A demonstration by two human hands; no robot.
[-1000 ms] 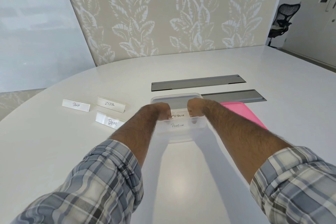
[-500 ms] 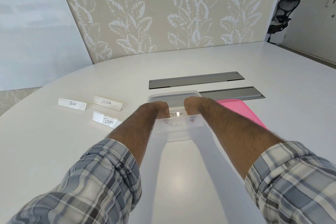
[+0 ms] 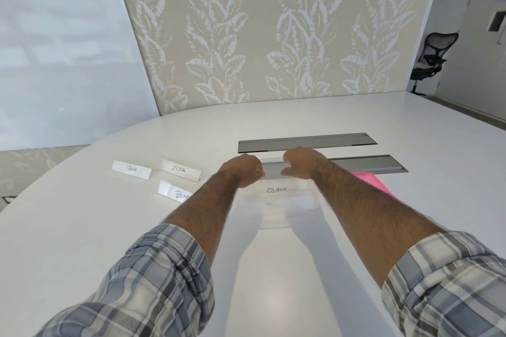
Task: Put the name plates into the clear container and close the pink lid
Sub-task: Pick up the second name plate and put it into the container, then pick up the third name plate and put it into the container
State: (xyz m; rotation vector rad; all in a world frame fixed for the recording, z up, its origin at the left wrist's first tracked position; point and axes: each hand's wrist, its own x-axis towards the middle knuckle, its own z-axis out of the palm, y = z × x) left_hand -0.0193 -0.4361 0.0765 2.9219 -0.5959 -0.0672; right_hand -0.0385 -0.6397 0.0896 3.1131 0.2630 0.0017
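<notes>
Left hand [image 3: 247, 169] fisted, empty, right hand [image 3: 301, 163] loosely curled, empty, both over clear container [image 3: 273, 223], OSTRICH plate [image 3: 276, 190] inside, pink lid [image 3: 368, 180] just beside.

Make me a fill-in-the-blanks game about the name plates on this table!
The readable plate inside the container says ____. The lid right of the container is ____. Counting the Zebra plate, ____ plates lie on the table left of the container. Of those, the nearest plate reads ____.
Missing words: Ostrich; pink; three; Bear.
</notes>
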